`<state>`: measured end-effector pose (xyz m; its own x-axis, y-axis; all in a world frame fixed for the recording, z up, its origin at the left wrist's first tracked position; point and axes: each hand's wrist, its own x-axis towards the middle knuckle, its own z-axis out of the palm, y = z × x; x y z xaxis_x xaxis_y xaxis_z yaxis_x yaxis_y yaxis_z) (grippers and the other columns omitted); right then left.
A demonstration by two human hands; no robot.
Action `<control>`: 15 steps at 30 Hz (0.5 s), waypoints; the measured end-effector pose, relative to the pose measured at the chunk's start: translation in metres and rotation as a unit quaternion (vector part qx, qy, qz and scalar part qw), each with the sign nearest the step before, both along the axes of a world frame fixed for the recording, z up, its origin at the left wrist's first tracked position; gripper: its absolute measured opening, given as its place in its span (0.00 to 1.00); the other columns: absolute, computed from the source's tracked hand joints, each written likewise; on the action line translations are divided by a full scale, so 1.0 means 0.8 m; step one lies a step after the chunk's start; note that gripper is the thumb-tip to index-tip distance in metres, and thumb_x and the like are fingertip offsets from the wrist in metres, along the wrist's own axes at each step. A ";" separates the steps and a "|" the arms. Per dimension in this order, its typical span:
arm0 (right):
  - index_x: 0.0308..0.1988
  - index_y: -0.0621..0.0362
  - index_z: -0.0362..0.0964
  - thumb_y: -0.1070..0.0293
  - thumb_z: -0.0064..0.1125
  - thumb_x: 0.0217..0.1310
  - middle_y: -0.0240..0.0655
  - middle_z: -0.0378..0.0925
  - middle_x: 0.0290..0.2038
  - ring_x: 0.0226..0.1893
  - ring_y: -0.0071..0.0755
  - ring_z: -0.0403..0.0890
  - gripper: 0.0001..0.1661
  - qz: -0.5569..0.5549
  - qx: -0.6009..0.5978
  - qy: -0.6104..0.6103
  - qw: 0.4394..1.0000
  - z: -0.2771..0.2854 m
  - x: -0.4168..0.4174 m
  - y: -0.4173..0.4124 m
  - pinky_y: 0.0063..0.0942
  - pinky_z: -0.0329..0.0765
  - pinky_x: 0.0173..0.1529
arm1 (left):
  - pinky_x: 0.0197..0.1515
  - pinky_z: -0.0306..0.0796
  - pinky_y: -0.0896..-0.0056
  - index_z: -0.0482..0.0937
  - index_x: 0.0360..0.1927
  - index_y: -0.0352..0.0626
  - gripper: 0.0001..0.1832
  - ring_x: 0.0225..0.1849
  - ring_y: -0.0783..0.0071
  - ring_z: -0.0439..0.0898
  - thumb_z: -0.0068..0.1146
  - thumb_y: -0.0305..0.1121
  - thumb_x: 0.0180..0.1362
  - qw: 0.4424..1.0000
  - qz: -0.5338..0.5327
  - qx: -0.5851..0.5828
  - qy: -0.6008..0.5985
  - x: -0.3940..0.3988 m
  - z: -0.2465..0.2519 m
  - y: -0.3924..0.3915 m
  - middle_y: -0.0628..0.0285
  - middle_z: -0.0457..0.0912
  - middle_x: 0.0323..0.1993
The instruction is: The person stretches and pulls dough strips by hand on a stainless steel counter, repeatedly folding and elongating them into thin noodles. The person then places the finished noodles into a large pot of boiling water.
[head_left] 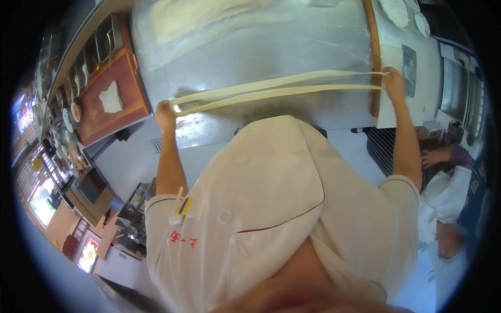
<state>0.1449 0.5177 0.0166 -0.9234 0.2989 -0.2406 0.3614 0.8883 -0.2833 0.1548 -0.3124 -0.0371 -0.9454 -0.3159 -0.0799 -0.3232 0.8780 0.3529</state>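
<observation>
Two long strips of pale noodle dough (274, 81) stretch sideways between my hands, above the near part of a metal worktop (250, 51). At the left, my left hand (166, 114) is closed around one end of the strips, over the worktop's left corner. My right hand (393, 83) grips the other end just past the wooden strip (375, 58) along the worktop's right side. Between the hands the strips run close together, slightly apart in the middle. A pale sheet of dough (199, 19) lies on the far part of the worktop.
To the left, a reddish-brown board (129, 92) bears a white cloth (111, 98), beside several metal containers (107, 37). A white side counter (424, 51) with a round floury dish (395, 13) adjoins the right side. Another person (446, 191) is close by at the right.
</observation>
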 end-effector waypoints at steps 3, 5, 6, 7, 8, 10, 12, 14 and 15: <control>0.45 0.55 0.80 0.63 0.55 0.60 0.40 0.83 0.38 0.37 0.45 0.83 0.15 -0.071 0.066 0.070 0.993 0.018 0.003 0.094 0.34 0.76 0.43 | 0.42 0.72 0.54 0.80 0.36 0.34 0.14 0.39 0.45 0.80 0.51 0.36 0.64 0.995 0.085 -0.031 0.034 -0.014 0.018 -0.055 0.43 0.82 0.35; 0.47 0.55 0.80 0.64 0.55 0.62 0.34 0.81 0.33 0.33 0.32 0.80 0.16 -0.229 -0.027 0.035 0.972 0.021 0.007 0.135 0.29 0.75 0.37 | 0.41 0.72 0.54 0.80 0.36 0.34 0.13 0.38 0.45 0.80 0.52 0.35 0.63 0.988 0.142 -0.054 -0.021 -0.031 0.044 -0.062 0.43 0.81 0.34; 0.48 0.55 0.79 0.64 0.54 0.63 0.32 0.79 0.31 0.31 0.29 0.78 0.16 -0.266 -0.099 -0.002 0.959 0.016 0.007 0.147 0.27 0.73 0.35 | 0.41 0.72 0.55 0.81 0.35 0.35 0.12 0.37 0.46 0.80 0.53 0.35 0.63 0.990 0.124 -0.053 -0.026 -0.029 0.042 -0.068 0.44 0.82 0.34; 0.49 0.55 0.78 0.64 0.54 0.64 0.29 0.77 0.28 0.29 0.25 0.76 0.16 -0.300 -0.170 -0.039 0.938 0.014 0.001 0.151 0.25 0.72 0.33 | 0.41 0.72 0.56 0.81 0.35 0.35 0.12 0.37 0.46 0.81 0.53 0.35 0.62 0.993 0.099 -0.059 -0.018 -0.021 0.030 -0.068 0.44 0.82 0.33; 0.50 0.56 0.78 0.65 0.54 0.64 0.27 0.75 0.26 0.27 0.22 0.74 0.16 -0.332 -0.238 -0.075 0.909 0.008 -0.002 0.153 0.23 0.71 0.31 | 0.41 0.72 0.56 0.81 0.35 0.36 0.12 0.37 0.46 0.81 0.53 0.35 0.62 0.995 0.072 -0.064 -0.010 -0.012 0.012 -0.062 0.45 0.82 0.33; 0.52 0.57 0.74 0.67 0.52 0.67 0.23 0.66 0.22 0.22 0.15 0.66 0.15 -0.367 -0.445 -0.102 0.810 -0.022 -0.013 0.117 0.18 0.64 0.26 | 0.41 0.72 0.56 0.82 0.36 0.35 0.12 0.37 0.48 0.81 0.53 0.34 0.62 0.998 0.051 -0.045 0.009 -0.014 -0.007 -0.028 0.45 0.83 0.33; 0.49 0.59 0.74 0.68 0.53 0.67 0.22 0.65 0.22 0.19 0.16 0.63 0.13 -0.386 -0.607 -0.040 0.694 -0.043 -0.017 0.042 0.18 0.63 0.25 | 0.42 0.72 0.57 0.82 0.37 0.35 0.12 0.37 0.50 0.81 0.53 0.33 0.62 0.997 0.071 0.023 0.015 -0.020 -0.012 0.032 0.46 0.83 0.34; 0.49 0.60 0.74 0.69 0.54 0.66 0.21 0.65 0.21 0.19 0.15 0.62 0.13 -0.362 -0.633 -0.052 0.682 -0.038 -0.028 -0.017 0.18 0.63 0.25 | 0.44 0.72 0.58 0.82 0.40 0.35 0.12 0.38 0.49 0.81 0.51 0.32 0.62 0.993 0.085 0.083 0.030 -0.024 -0.010 0.066 0.46 0.83 0.35; 0.48 0.61 0.73 0.69 0.54 0.66 0.20 0.65 0.21 0.19 0.15 0.62 0.13 -0.352 -0.646 -0.055 0.676 -0.033 -0.029 -0.034 0.18 0.63 0.25 | 0.44 0.72 0.58 0.82 0.40 0.35 0.12 0.38 0.49 0.81 0.51 0.32 0.62 0.994 0.082 0.065 0.024 -0.028 -0.005 0.071 0.46 0.83 0.35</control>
